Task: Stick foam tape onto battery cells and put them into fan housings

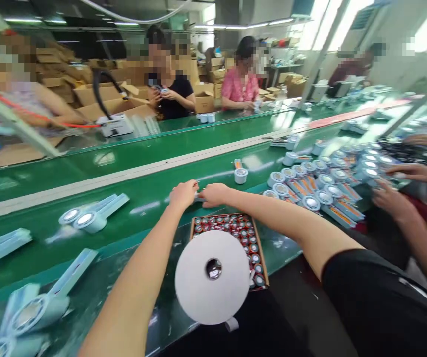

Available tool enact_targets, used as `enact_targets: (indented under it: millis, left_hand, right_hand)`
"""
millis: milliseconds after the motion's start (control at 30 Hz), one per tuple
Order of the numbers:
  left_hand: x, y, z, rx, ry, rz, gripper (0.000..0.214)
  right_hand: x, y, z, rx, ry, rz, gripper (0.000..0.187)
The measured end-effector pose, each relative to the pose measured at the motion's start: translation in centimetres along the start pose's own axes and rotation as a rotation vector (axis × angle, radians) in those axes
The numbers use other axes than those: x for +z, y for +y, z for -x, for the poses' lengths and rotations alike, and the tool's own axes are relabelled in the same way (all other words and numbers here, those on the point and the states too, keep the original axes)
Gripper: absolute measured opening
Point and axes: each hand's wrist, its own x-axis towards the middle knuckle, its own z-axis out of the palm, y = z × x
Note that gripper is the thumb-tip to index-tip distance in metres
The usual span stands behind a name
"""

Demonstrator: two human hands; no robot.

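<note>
My left hand (pixel 184 194) and my right hand (pixel 215 195) meet over the near edge of the green belt, fingers curled inward. Between them shows a thin, pale piece (pixel 198 199), mostly covered by the fingers; its kind cannot be made out. Just below the hands lies an open box (pixel 261 248) packed with small red-and-dark cylinders (pixel 253 249) with silvery ends. A large white roll (pixel 194 277) with a hole in its middle covers part of that box. Beyond my right hand, a single pale-blue round-headed part (pixel 240 175) with an orange strip rests on the belt.
Many pale-blue round-headed parts (pixel 325 197) with handles crowd the belt at right, beside a co-worker's hands (pixel 395 198). More pale-blue parts (pixel 90 220) lie at left. A pale divider strip (pixel 154 168) runs along the green belt (pixel 142 191). Several people sit across it.
</note>
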Motion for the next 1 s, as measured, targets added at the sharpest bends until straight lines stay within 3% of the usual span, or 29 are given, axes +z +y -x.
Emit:
enact_targets:
  millis: [133, 233, 333, 400, 467, 533, 633, 733, 767, 833, 933, 1000]
  left_hand:
    - [-1.7, 1.3, -0.2, -0.035, 0.056, -0.019, 0.049]
    - [-2.6, 1.6, 1.3, -0.03, 0.093, -0.003, 0.057]
    - [-2.3, 0.2, 6.5, 0.075, 0.13, 0.048, 0.064]
    - [-1.5, -1.4, 12.0, 0.3, 0.098, 0.115, 0.068]
    - [-0.4, -2.6, 18.0, 0.615, 0.014, 0.15, 0.081]
    - [0.5, -2.9, 23.1, 0.786, -0.006, 0.072, 0.094]
    - [0.6, -2.1, 27.1, 0.81, 0.024, -0.031, 0.084]
    - [-0.5, -1.5, 27.9, 0.777, 0.203, 0.023, 0.079]
    - [-0.8, -1.5, 28.1, 0.75, 0.314, 0.044, 0.081]
    - [-0.8, -2.2, 28.8, 0.683, 0.503, 0.05, 0.078]
    - [1.1, -4.4, 30.7, 0.532, 0.625, 0.055, 0.072]
    - [3.3, -6.2, 32.5, 0.287, 0.667, 0.153, 0.068]
  right_hand:
    - [-5.1, -1.2, -0.3, 0.075, 0.055, -0.029, 0.034]
    - [-6.9, -1.4, 2.7, 0.045, 0.184, -0.071, 0.037]
    - [-4.4, -1.4, 10.0, -0.044, 0.342, -0.175, 0.037]
    - [-1.0, -1.1, 16.2, -0.087, 0.497, -0.433, 0.032]
    - [2.5, -0.9, 22.1, -0.053, 0.507, -0.686, 0.033]
    - [5.1, -1.0, 26.4, -0.008, 0.423, -0.899, 0.034]
    - [6.3, -2.4, 28.8, 0.072, 0.483, -1.079, 0.032]
    - [5.5, -5.5, 28.3, 0.14, 0.599, -1.24, 0.036]
    - [5.3, -7.0, 28.0, 0.127, 0.544, -1.292, 0.04]
    - [5.6, -10.3, 27.8, 0.028, 0.304, -1.325, 0.039]
    - [8.4, -14.9, 28.0, -0.179, -0.04, -1.234, 0.041]
    - [10.7, -16.5, 28.3, -0.301, -0.17, -1.048, 0.045]
